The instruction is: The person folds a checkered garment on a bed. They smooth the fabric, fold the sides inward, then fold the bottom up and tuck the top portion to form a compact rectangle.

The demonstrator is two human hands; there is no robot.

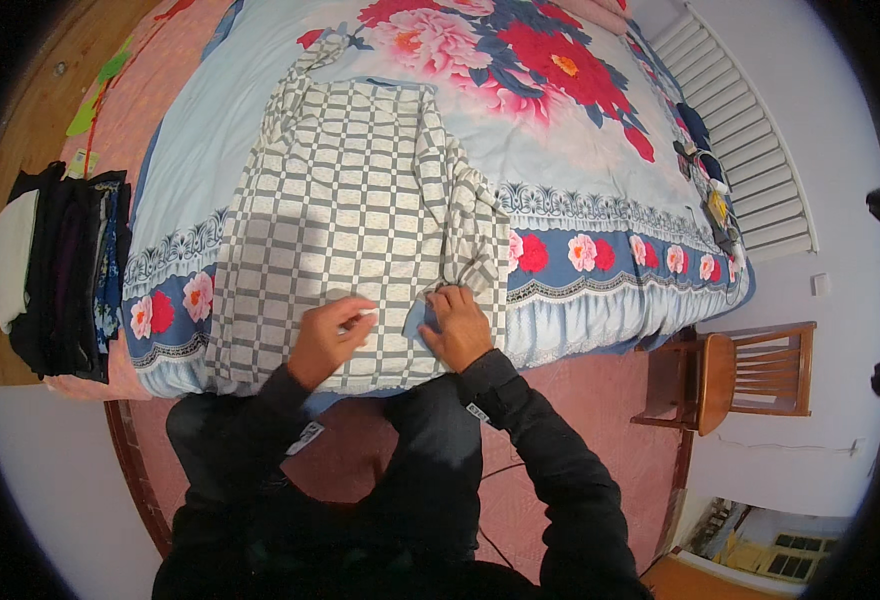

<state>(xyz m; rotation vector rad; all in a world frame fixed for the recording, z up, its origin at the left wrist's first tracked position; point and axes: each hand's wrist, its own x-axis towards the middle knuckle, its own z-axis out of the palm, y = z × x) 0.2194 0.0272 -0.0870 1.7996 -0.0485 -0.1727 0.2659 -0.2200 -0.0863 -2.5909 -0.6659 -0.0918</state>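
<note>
A checked long-sleeved garment point(350, 217), cream with grey lines, is spread on the bed. One sleeve point(477, 217) is folded in along its right side, its end near the hem. My right hand point(456, 326) grips this sleeve's cuff, where a light blue inner side point(416, 319) shows. My left hand point(331, 337) is over the lower middle of the garment, slightly blurred, with fingers curled and a gap between thumb and forefinger; nothing is seen in it. The other sleeve point(290, 97) is bunched at the upper left and reaches past the collar.
The bed carries a flowered cover point(560, 150). A stack of folded dark clothes point(64, 277) lies at the left. Cables and small devices point(717, 202) sit by the radiator point(747, 135). A wooden chair point(717, 382) stands on the reddish floor point(575, 435) at the right.
</note>
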